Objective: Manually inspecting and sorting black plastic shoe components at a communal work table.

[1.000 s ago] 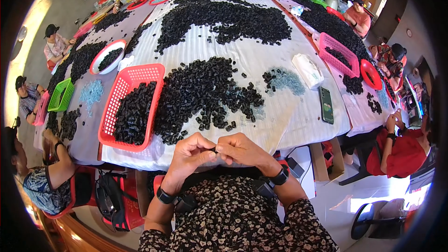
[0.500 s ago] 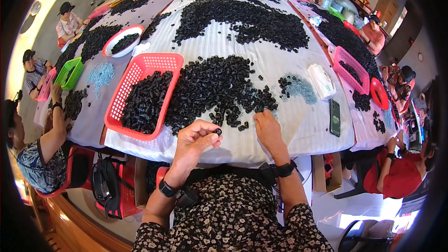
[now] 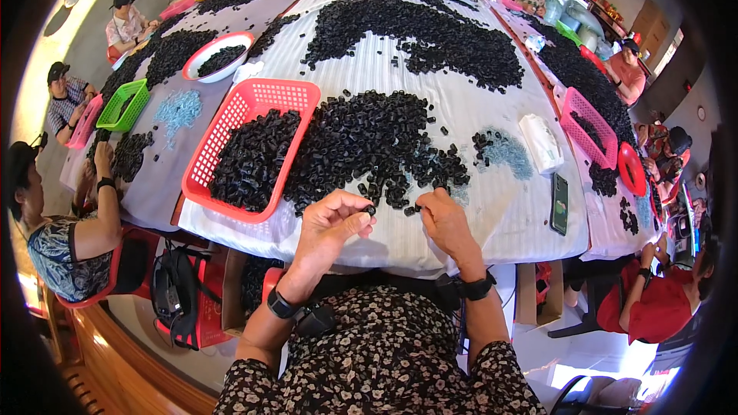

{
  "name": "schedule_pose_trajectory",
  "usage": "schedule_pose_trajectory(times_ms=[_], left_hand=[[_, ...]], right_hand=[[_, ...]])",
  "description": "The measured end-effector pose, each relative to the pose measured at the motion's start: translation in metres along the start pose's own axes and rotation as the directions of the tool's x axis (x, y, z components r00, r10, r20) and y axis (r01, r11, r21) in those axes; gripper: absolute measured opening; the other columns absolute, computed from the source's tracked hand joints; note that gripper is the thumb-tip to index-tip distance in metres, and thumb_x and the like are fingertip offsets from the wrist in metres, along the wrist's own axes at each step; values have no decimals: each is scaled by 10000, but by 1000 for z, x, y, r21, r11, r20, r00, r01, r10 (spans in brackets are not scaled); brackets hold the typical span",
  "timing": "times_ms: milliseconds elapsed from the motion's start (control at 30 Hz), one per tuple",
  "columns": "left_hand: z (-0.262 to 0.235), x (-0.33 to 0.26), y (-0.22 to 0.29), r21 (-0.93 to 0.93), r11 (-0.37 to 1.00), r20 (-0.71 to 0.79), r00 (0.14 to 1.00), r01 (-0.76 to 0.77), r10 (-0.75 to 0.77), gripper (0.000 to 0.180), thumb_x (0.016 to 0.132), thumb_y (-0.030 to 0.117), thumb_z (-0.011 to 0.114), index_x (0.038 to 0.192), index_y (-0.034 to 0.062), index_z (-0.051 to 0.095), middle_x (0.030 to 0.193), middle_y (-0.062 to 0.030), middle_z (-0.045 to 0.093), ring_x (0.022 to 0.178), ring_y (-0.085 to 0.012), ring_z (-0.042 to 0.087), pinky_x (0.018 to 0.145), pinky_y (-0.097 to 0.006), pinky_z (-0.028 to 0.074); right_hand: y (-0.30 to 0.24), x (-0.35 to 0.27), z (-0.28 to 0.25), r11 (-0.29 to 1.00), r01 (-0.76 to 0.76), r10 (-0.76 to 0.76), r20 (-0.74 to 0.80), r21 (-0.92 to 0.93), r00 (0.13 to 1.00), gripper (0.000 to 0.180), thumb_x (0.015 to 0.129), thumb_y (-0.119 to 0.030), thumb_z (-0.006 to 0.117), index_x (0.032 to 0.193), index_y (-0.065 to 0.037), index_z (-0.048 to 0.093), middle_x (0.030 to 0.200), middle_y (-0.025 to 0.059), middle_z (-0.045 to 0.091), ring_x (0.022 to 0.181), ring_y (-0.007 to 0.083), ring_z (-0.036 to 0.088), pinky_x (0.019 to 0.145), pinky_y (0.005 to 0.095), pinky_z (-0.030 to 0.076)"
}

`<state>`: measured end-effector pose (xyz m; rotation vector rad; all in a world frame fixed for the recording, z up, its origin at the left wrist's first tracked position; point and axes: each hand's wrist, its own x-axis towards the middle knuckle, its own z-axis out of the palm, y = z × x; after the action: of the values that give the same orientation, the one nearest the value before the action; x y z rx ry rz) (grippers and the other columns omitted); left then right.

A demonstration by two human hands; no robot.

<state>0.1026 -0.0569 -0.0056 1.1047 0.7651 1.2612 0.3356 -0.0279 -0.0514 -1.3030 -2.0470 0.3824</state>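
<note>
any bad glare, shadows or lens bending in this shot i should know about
In the head view, glare whitens the floor at lower right and sunlight brightens the wall at left; in the head view, a soft shadow falls on the cloth near the left hand; in the head view, the cloth's near edge bows and the corners go black.

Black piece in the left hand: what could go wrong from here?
The black piece pinched in the left hand could slip and get lost in the similar-looking pile. The phone lies near the front edge of the table, so a stray sweep of the right hand might knock it off.
</note>
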Motion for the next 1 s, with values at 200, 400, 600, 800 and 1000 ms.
schedule_pose_trajectory(times_ms=[200, 400, 600, 800, 1000], left_hand=[[-21, 3, 11, -28, 993, -103, 989, -114, 110, 137, 840, 8, 612, 975, -5, 595, 824, -86, 653, 714, -118, 612, 656, -247, 500], [-33, 4, 21, 16, 990, -209, 968, -137, 137, 139, 837, 9, 615, 975, -4, 605, 804, -78, 654, 690, -115, 613, 632, -244, 503], [-34, 3, 24, -24, 984, -196, 966, -174, 166, 139, 841, 10, 617, 978, -3, 601, 803, -67, 650, 720, -107, 620, 629, -235, 502], [-35, 4, 26, -22, 987, -218, 964, -161, 153, 129, 845, 4, 611, 972, -5, 595, 799, -54, 639, 696, -91, 592, 622, -228, 490], [-34, 3, 25, -30, 985, -200, 967, -167, 158, 141, 838, -6, 616, 976, -7, 592, 796, -54, 632, 696, -84, 577, 619, -224, 475]], right_hand=[[-1, -1, 9, 972, 19, -27, -29, -232, 999, 85, 775, -59, 591, 857, -61, 572, 817, 121, 472, 751, 313, 531, 633, 402, 445], [-5, 5, 18, 984, 30, -46, -93, -174, 995, 139, 757, -24, 586, 890, -64, 589, 818, 119, 471, 779, 304, 509, 672, 398, 437], [-10, 15, 23, 990, 130, -133, -63, -46, 989, 244, 718, 58, 529, 933, -26, 606, 815, 122, 492, 825, 286, 500, 733, 363, 423], [-13, 17, 18, 999, 26, -31, -114, -42, 993, 107, 746, 22, 559, 834, -29, 593, 806, 113, 531, 802, 302, 526, 692, 390, 440], [-21, 25, 35, 958, 210, -211, 20, -196, 977, 116, 732, 18, 576, 830, -43, 569, 783, 112, 498, 761, 297, 496, 678, 385, 422]])
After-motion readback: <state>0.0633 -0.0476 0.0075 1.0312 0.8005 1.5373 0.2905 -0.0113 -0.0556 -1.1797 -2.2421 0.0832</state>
